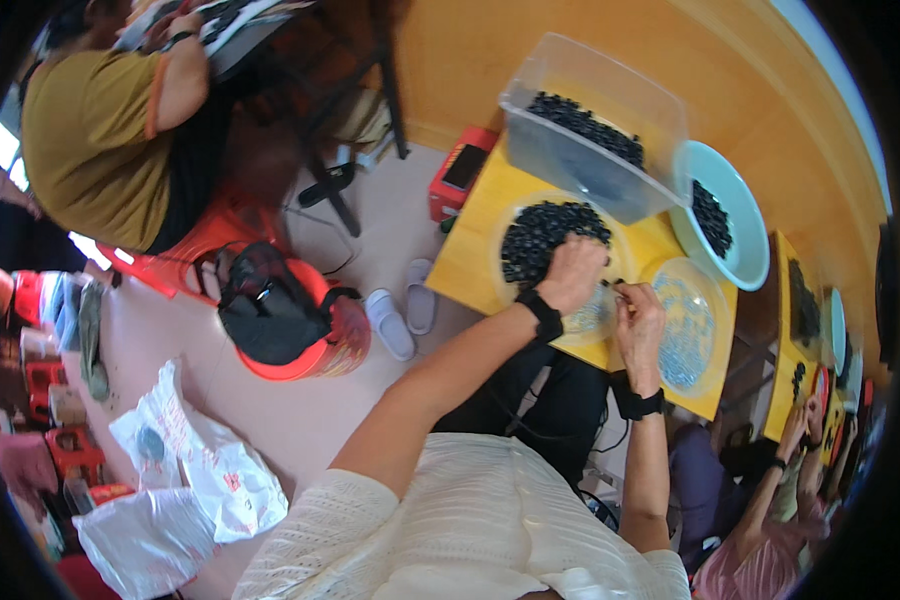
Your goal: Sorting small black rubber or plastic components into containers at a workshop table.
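My left hand point(575, 272) bends over the near right edge of a pile of small black pieces point(545, 240) in a round clear dish point(506, 285). Its fingers curl together, and their tips are hidden from view. Just to the right, my right hand point(642, 318) is closed in a pinch, with a small dark piece point(616, 285) at its fingertips. Between my hands and toward me, small pale shiny bits point(588, 316) lie on the yellow table point(470, 252). More small silvery bits point(682, 340) fill a second round clear dish on the right.
A clear plastic bin point(595, 155) and a light blue basin point(755, 235), both holding black pieces, stand behind. A phone point(464, 166) lies on a red box point(442, 195). Left are slippers point(390, 322), a red bucket point(315, 365) and white bags point(215, 470). Other people sit left and right.
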Demonstrator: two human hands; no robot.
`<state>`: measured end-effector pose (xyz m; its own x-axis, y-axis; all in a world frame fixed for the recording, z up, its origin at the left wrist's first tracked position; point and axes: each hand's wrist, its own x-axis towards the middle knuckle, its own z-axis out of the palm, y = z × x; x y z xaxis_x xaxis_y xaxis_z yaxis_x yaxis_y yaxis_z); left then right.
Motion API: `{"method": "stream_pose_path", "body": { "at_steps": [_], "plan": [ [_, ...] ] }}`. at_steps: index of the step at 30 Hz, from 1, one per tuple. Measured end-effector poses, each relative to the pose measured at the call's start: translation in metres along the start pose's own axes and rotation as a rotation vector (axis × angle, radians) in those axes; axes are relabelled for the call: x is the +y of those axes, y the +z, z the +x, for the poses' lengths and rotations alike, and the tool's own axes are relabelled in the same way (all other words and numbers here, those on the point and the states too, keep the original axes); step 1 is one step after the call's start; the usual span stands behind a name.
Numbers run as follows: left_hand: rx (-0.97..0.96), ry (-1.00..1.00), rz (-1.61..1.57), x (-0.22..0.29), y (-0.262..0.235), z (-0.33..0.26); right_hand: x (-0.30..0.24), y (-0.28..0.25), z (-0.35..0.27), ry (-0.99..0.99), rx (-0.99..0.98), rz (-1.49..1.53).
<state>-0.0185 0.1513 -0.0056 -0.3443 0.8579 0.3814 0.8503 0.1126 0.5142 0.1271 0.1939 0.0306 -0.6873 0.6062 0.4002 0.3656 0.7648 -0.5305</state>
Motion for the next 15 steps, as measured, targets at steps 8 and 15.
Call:
{"method": "stream_pose_path", "body": {
  "at_steps": [8, 15],
  "plan": [
    [0.063, -0.110, -0.698, -0.015, -0.041, -0.001, 0.005, -0.010, -0.012, 0.146, 0.057, 0.092],
    [-0.034, -0.508, -1.201, -0.008, -0.101, -0.076, 0.010, 0.001, -0.024, 0.144, 0.019, 0.113]
  ]
}}
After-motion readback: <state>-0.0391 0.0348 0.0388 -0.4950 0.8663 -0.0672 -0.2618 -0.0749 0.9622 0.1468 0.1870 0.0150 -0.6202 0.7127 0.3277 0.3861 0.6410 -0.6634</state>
